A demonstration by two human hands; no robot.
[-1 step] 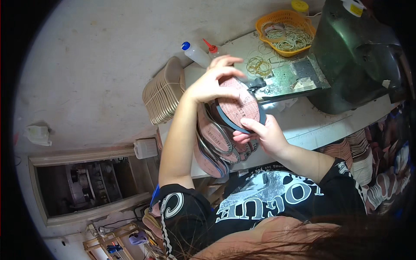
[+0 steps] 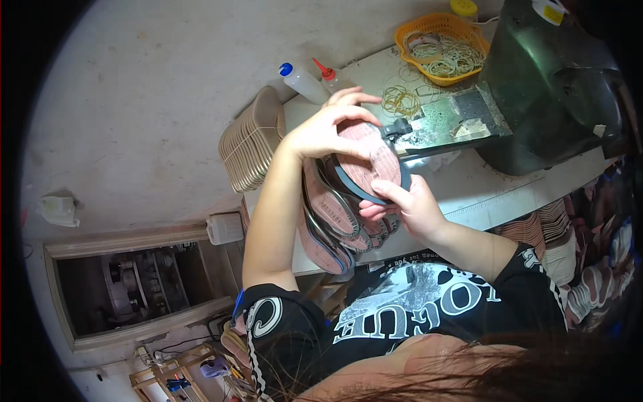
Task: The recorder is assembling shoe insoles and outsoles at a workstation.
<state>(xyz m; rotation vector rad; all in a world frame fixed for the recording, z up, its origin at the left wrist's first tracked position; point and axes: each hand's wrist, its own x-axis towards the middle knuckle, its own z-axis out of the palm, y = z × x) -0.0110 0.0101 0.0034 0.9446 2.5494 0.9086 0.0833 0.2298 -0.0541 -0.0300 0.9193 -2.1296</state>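
A pink, cross-lined insole (image 2: pixel 373 169) with a dark blue edge is held up at the tip of a machine arm (image 2: pixel 396 130). My right hand (image 2: pixel 408 204) grips its lower end, thumb on the pink face and fingers underneath. My left hand (image 2: pixel 340 128) curves over the upper end, its thumb lying across the pink face and its fingers bent around the far edge, partly hidden. Below the hands, several more pink-faced insoles (image 2: pixel 333 209) lie overlapping on the white table (image 2: pixel 439 194).
A banded stack of beige insoles (image 2: pixel 251 141) stands at the left, beside a blue-capped bottle (image 2: pixel 301 82) and a red-tipped bottle (image 2: pixel 328 75). A yellow basket (image 2: pixel 439 21) of rubber bands sits behind. The large dark machine body (image 2: pixel 549 87) fills the right.
The fingers of my left hand, blurred before, have shifted slightly at the upper edge of the insole. My right hand keeps its grip.
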